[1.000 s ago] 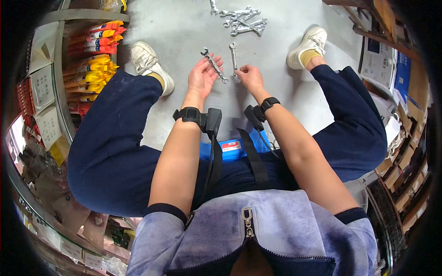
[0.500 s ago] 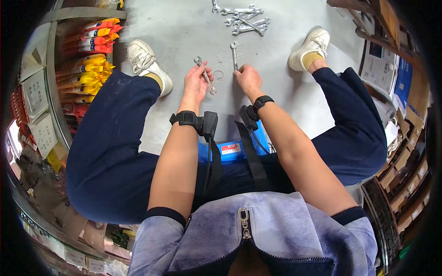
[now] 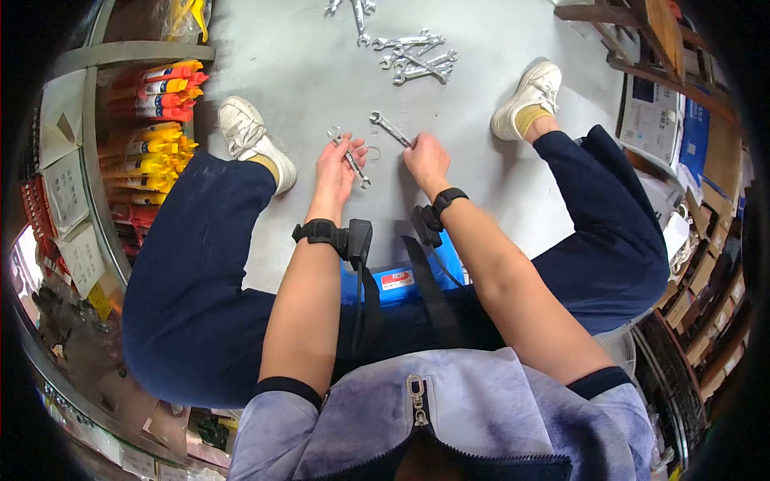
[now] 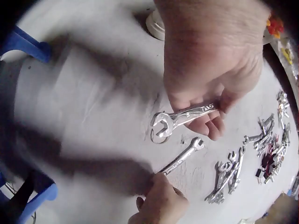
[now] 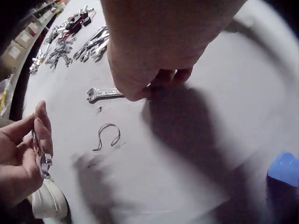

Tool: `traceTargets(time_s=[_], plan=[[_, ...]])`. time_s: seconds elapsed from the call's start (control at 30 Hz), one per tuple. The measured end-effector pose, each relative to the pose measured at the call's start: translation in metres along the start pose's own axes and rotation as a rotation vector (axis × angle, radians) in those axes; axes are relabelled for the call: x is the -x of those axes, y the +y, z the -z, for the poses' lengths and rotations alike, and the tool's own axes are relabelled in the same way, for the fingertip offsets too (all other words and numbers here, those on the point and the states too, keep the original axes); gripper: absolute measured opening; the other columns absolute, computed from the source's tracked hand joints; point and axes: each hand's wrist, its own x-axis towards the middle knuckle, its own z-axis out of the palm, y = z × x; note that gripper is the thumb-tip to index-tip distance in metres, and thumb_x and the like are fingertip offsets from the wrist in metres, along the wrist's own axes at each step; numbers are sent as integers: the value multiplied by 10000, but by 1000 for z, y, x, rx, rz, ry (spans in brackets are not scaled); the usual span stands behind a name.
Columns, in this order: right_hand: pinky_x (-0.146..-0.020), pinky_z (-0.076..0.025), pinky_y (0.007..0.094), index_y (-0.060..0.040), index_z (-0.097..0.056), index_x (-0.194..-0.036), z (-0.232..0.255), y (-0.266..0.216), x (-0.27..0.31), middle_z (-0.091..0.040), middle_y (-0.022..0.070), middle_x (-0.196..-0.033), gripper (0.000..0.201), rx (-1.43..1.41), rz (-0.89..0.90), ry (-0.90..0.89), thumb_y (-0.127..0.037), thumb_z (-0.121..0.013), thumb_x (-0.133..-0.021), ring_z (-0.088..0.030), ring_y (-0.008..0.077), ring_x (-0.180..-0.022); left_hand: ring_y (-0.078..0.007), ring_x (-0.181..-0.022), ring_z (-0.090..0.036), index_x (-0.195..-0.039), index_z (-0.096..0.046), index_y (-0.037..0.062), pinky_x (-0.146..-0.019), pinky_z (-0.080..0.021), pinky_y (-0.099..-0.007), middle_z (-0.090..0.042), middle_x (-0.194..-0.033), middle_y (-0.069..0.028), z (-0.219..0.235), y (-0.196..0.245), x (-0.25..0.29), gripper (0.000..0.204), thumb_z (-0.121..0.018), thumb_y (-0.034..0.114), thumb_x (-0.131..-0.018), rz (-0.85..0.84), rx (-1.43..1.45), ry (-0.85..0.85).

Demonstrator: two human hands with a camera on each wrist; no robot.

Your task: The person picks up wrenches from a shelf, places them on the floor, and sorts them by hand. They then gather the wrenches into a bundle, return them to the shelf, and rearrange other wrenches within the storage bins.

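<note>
My left hand (image 3: 330, 175) lies palm up and holds a silver combination wrench (image 3: 354, 166), its thumb over the shaft. In the left wrist view, the open jaw of that wrench (image 4: 180, 117) points away from the fingers, and markings show along the shaft. A second wrench (image 3: 390, 127) is gripped at its near end by my right hand (image 3: 428, 164), low over the floor. Its far end slants up and left. Between the hands, a bent piece of wire (image 5: 108, 133) rests on the floor, curved like an open hook.
Farther out on the grey floor lies a pile of silver wrenches (image 3: 417, 60), with several more (image 3: 358, 18) beyond. The person sits on a blue stool (image 3: 397, 280) between their white shoes (image 3: 245, 128). Shelves with orange and yellow packaged goods (image 3: 160, 156) stand left; boxes (image 3: 651, 120) stand right.
The left thumb has come over its wrench, which earlier lay across an open palm. The right-hand wrench has swung from straight ahead to slanting left. The wire came into sight as the left hand drew back.
</note>
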Motion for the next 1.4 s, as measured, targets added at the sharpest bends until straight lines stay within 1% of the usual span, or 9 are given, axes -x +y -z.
traceTargets(time_s=[0.1,0.4,0.53,0.73,0.8,0.83,0.93,1.07,1.4], plan=[[-676,-454,428,-35,-549,-817,3,2,7,-577,148,-837,207,-80,-9,88,-180,-593,-676,-567,346,-765,-214,-886,-541,-1134,-392,7,-718,-463,-310,-528,-1028,-142,-3,0,1,305,-455,155,-874,4,-3,4],[-656,-464,407,-44,-566,-821,-2,11,2,-561,133,-841,197,65,124,134,-165,-585,-666,-573,312,-773,-214,-860,-562,-1086,-439,17,-710,-469,-312,-563,-967,-136,-4,1,4,269,-476,162,-862,-5,-19,17],[-651,-463,412,-42,-577,-798,3,13,7,-557,125,-812,180,72,77,106,-164,-582,-665,-573,311,-760,-214,-862,-563,-1078,-442,17,-709,-470,-314,-562,-968,-137,-3,-1,4,263,-479,160,-861,-4,-3,11],[-630,-459,421,-49,-603,-759,-10,32,3,-579,159,-813,183,62,221,129,-194,-608,-647,-573,326,-693,-223,-889,-558,-1081,-433,13,-726,-472,-325,-555,-990,-150,-9,3,9,264,-478,150,-860,-3,-31,12],[-571,-456,349,-50,-627,-767,5,29,2,-603,118,-726,187,-218,106,-252,-217,-626,-684,-568,238,-611,-234,-921,-549,-1095,-419,-1,-753,-471,-339,-546,-1011,-158,-12,5,11,275,-479,121,-856,-30,-24,-13],[-571,-456,348,-50,-627,-767,13,26,2,-603,118,-726,187,-221,117,-254,-217,-626,-684,-568,238,-611,-234,-921,-549,-1095,-419,-1,-753,-471,-339,-546,-1011,-158,-14,6,12,275,-479,121,-856,-40,-23,-9],[-517,-427,223,-9,-633,-770,56,5,12,-576,21,-663,192,-803,7,-453,-198,-633,-734,-500,78,-570,-242,-951,-540,-1108,-405,-13,-770,-468,-349,-540,-1024,-165,-26,12,15,291,-483,87,-847,-76,-5,-51],[-483,-433,231,-19,-630,-847,102,-16,31,-544,-2,-637,165,-1075,151,-481,-167,-590,-788,-485,83,-521,-264,-1023,-502,-1143,-371,-33,-831,-446,-366,-499,-1097,-181,-54,25,36,324,-458,57,-844,-127,9,-158],[-524,-488,244,-1,-625,-852,163,-30,90,-578,41,-681,155,-1107,268,-421,-131,-604,-771,-534,91,-569,-304,-1113,-429,-1202,-341,-30,-941,-371,-416,-442,-1175,-204,-94,42,103,364,-389,69,-854,-183,176,-490]])
